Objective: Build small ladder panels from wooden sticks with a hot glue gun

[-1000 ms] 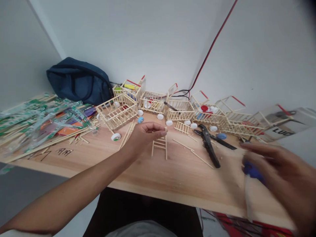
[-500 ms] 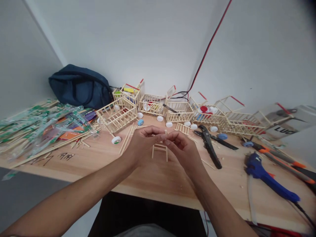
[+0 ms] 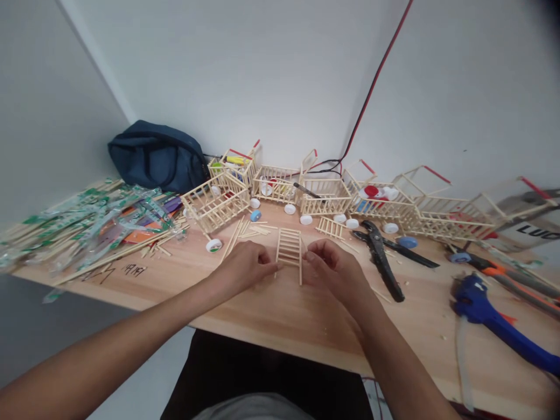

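Between my hands stands a small ladder-shaped stick frame [image 3: 289, 261], two thin wooden rails with several short rungs. My left hand [image 3: 245, 263] is closed, thumb and forefinger pinching the lower part of the left rail. On the other side, my right hand [image 3: 339, 269] is also closed, its fingertips pinched at the right rail, where a thin pale strand or sliver shows. Behind my right hand lies a small slatted stick panel [image 3: 331, 227]. Loose cut sticks [image 3: 256, 229] lie beyond my left hand.
Miniature stick carts [image 3: 219, 204] with bottle-cap wheels line the back wall. Pliers [image 3: 380, 265] and a blue glue gun [image 3: 494, 321] lie to the right. Packaged sticks [image 3: 87, 221] heap up at left, before a dark blue bag [image 3: 160, 157]. Red and black wires [image 3: 371, 87] run up the wall.
My hands have moved apart and lower, from fingertips together at the frame's top to one on each side. The frame's rungs now show. The view has shifted slightly.
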The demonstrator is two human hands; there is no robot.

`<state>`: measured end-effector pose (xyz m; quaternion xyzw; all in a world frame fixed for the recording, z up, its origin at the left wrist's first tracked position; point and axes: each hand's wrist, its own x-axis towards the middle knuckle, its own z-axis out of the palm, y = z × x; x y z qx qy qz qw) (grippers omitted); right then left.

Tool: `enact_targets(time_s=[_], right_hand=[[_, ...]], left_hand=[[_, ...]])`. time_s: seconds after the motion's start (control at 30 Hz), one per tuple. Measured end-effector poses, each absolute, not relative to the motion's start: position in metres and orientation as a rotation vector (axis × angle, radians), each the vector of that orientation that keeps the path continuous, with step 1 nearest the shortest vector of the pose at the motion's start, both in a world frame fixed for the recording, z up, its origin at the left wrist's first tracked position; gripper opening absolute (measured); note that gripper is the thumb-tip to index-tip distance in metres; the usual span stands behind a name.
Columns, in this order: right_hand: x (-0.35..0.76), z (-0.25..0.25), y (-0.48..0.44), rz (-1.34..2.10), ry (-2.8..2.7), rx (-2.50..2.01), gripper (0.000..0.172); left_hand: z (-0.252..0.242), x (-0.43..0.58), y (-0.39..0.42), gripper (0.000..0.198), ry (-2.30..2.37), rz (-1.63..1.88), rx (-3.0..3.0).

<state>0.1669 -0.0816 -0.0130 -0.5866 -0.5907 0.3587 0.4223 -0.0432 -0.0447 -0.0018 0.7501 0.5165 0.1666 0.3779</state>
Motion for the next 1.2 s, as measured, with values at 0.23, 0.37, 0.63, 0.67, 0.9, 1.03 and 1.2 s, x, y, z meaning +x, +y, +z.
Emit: enact_targets(time_s=[0.23, 0.37, 0.63, 0.67, 0.9, 1.03, 1.2], right_hand=[[0.167, -0.015, -0.085, 0.939, -1.52, -1.545, 0.019], [0.167, -0.014, -0.085, 1.034, -1.467, -1.469, 0.019], [0.162, -0.004, -0.09, 1.08, -1.56, -1.283, 0.015], [0.162, -0.004, -0.091, 1.026, -1.609, -1.291, 0.013], [0.165, -0.002, -0.092, 0.365, -1.88, -1.368, 0.004], [0.168, -0.003, -0.09, 0.174, -1.916, -1.331, 0.005], [0.167, -0.002, -0.091, 0.039, -1.878, -1.325, 0.006]], left_hand=[[-0.008, -0.028, -0.038, 0.013, 1.227, 0.338, 1.575], [-0.006, -0.027, -0.036, 0.016, 1.252, 0.328, 1.422], [-0.002, -0.037, -0.053, 0.007, 1.153, 0.508, 1.409], [-0.003, -0.037, -0.054, 0.008, 1.128, 0.542, 1.417], [-0.013, -0.031, -0.044, 0.023, 0.93, 0.771, 1.144], [-0.011, -0.028, -0.042, 0.025, 0.879, 0.799, 1.055], [-0.01, -0.03, -0.043, 0.022, 0.882, 0.839, 1.012]])
